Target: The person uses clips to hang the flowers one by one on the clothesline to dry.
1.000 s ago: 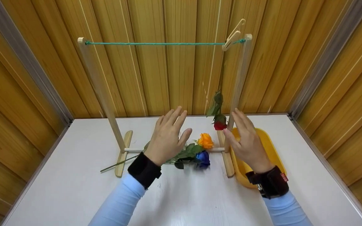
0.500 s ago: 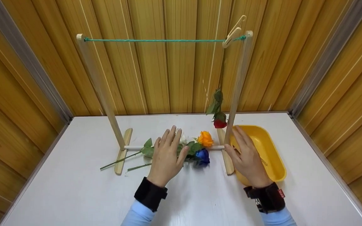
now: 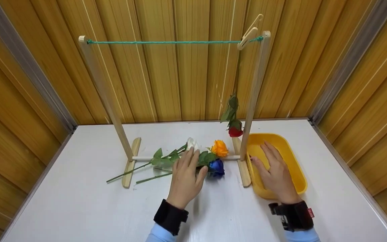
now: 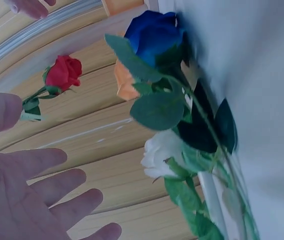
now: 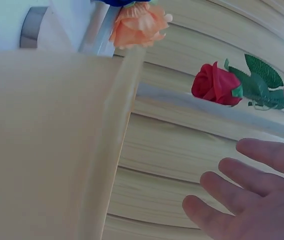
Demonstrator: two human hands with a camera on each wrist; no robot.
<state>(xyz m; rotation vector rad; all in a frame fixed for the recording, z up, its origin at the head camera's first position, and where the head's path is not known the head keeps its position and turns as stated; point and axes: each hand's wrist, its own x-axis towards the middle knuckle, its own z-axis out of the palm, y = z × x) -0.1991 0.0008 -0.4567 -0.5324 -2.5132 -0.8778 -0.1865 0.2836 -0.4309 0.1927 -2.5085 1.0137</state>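
Observation:
My left hand [image 3: 186, 178], fingers spread and holding nothing, hovers over the roses lying across the rack's base. Beside its fingers are a blue rose [image 3: 216, 167], an orange rose [image 3: 219, 148] and a white rose [image 3: 191, 143]; the hand covers part of their stems and leaves in the head view. My right hand [image 3: 277, 173] is over the yellow basin [image 3: 292, 158], its fingers extended and nothing in them. A red rose [image 3: 235, 131] hangs head down from the green cord [image 3: 166, 42], its stem held by a wooden clothespin [image 3: 247, 38] near the right post.
The wooden rack has a left post [image 3: 102, 90] and a right post [image 3: 256, 90] on flat feet, joined by a low white bar [image 3: 142, 158]. The basin stands against the right foot [image 3: 244, 174]. A wood-panelled wall [image 3: 160, 84] rises behind the white table [image 3: 79, 201].
Both hands have come down and back toward the front, the left also drifting right over the roses. The right has moved from beside the post to over the basin.

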